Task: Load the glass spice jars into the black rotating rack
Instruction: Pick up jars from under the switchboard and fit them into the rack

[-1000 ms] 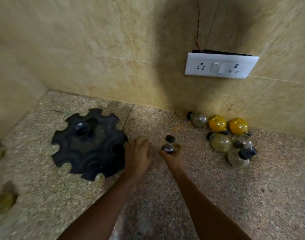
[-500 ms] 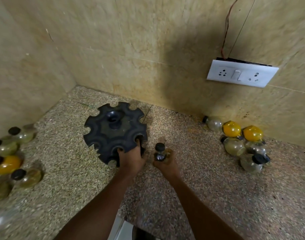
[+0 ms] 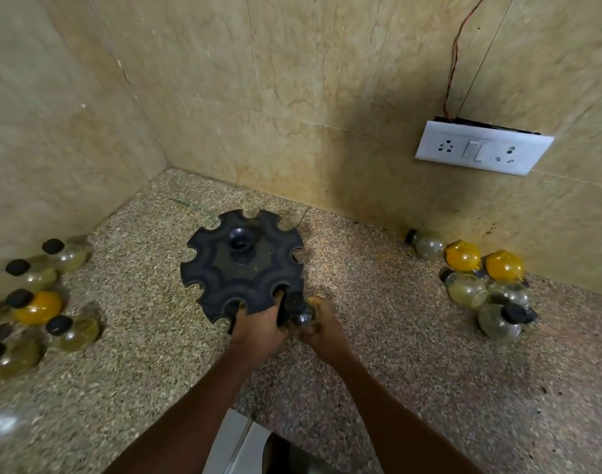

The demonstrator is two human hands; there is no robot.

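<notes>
So the left hand (image 3: 258, 325) grips the near edge of the black rack (image 3: 243, 266) on the counter (image 3: 412, 354). Right hand (image 3: 321, 328) holds a jar (image 3: 297, 307) pressed against the rack's rim, with more jars (image 3: 477, 280) lying near the wall.

Rack (image 3: 242, 268) sits mid-counter, both hands crowding its near edge. Bare granite counter (image 3: 378, 302) open on either side of it. Jar cluster (image 3: 484, 282) blocks right wall; another jar cluster (image 3: 36, 302) blocks left. Corner behind rack open.

rack (image 3: 239, 268) centre counter (image 3: 395, 354); jars left (image 3: 39, 307), right (image 3: 477, 278)
</notes>
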